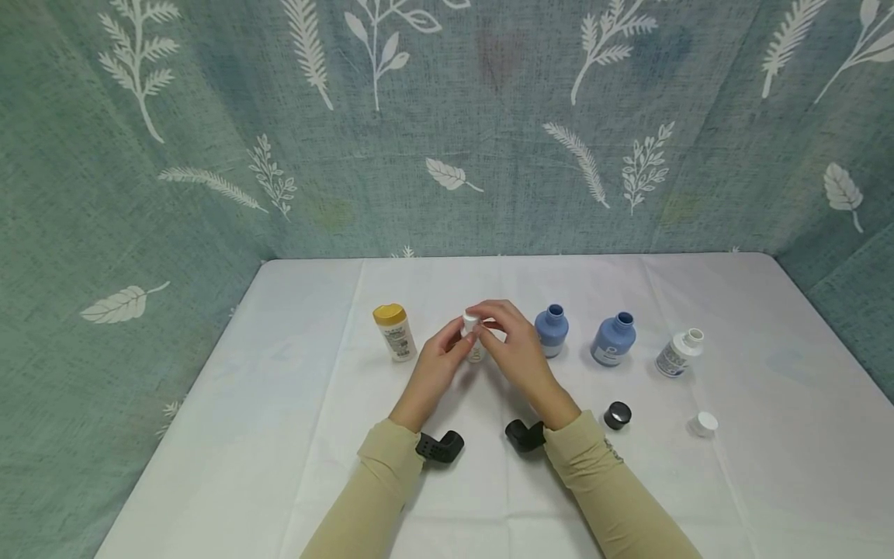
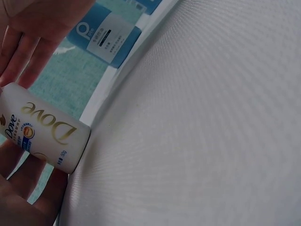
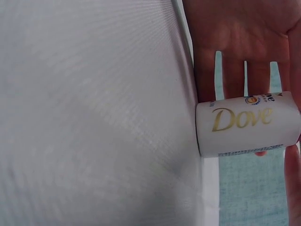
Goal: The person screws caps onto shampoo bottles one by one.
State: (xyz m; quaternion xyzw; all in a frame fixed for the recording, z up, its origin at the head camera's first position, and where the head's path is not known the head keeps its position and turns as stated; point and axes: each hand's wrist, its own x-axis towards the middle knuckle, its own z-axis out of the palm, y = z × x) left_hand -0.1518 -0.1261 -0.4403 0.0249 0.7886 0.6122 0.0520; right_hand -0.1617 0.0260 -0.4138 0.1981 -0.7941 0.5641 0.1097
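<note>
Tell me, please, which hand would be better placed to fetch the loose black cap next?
Probably the right hand: the black cap lies just outside the right sleeve, whereas the left hand would likely have to cross that arm. Both hands are at the white Dove bottle, though.

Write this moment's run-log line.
left hand: holds Dove bottle; right hand: pinches bottle cap; uncapped: two blue bottles, white bottle; capped: yellow-topped bottle; loose: black cap, white cap

Both wrist views cut off the Dove bottle [image 3: 242, 134] at its top, its smallest print [image 3: 251, 150] unreadable.
</note>
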